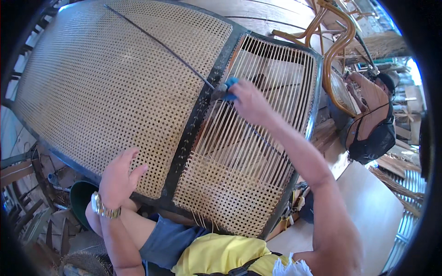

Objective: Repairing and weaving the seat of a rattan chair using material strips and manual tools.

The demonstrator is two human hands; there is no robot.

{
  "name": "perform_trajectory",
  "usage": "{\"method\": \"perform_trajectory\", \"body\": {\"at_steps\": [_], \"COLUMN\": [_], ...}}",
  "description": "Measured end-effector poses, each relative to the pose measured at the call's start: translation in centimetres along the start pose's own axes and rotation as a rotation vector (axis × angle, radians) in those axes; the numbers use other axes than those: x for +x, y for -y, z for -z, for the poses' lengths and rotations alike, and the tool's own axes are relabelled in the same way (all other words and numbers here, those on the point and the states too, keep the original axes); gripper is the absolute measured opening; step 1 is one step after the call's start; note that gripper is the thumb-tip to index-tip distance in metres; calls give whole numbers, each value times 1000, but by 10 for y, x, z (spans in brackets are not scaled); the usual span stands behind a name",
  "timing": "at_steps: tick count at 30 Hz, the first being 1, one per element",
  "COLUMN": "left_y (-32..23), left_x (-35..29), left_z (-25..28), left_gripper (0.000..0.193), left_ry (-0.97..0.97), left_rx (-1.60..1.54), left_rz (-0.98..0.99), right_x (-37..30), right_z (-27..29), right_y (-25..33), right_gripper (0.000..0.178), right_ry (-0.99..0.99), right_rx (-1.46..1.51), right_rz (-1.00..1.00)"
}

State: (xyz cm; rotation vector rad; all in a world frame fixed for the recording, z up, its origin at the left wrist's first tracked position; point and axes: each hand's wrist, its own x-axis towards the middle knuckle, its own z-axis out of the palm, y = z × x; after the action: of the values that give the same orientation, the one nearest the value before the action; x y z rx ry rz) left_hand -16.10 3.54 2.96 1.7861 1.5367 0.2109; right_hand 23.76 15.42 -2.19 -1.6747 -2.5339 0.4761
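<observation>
A large dark-framed cane panel [124, 83] lies in front of me, its left part fully woven in an open mesh. The smaller right section has bare parallel cane strands [271, 69] across its far part and woven mesh at its near end. My right hand [251, 102] is closed on a long thin dark rod [159, 42], at a grey and blue piece [224, 90] near the crossbar. The rod slants to the far left; a thin dark line continues among the strands. My left hand [122, 177] is open, fingers apart, over the panel's near edge, holding nothing.
A bent rattan frame [329, 69] stands beyond the panel's right side. Another person [373, 106] sits at the far right, with a dark bag [375, 140]. A pale board [359, 207] lies to my right. A dark green container [82, 202] stands by my left leg.
</observation>
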Motion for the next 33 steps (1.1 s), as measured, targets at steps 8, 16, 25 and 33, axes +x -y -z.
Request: {"method": "perform_trajectory", "body": {"at_steps": [8,16,25,33], "left_y": [18,33,6,-55], "left_x": [10,20,42,214], "left_z": [-11,-4,-10,-48], "left_gripper": [42,48,50,51], "left_ry": [24,-10,1,-310], "left_rx": [55,60,77,405], "left_rz": [-56,-23,-3,-577], "right_x": [-78,-103,-127,-293], "right_z": [-46,-44,6,61], "right_y": [140,192,129,43], "right_gripper": [11,12,46,58], "right_ry": [101,187,-165,-389], "right_rx": [-187,515,502,278], "right_rz": [436,510,-51,-600]}}
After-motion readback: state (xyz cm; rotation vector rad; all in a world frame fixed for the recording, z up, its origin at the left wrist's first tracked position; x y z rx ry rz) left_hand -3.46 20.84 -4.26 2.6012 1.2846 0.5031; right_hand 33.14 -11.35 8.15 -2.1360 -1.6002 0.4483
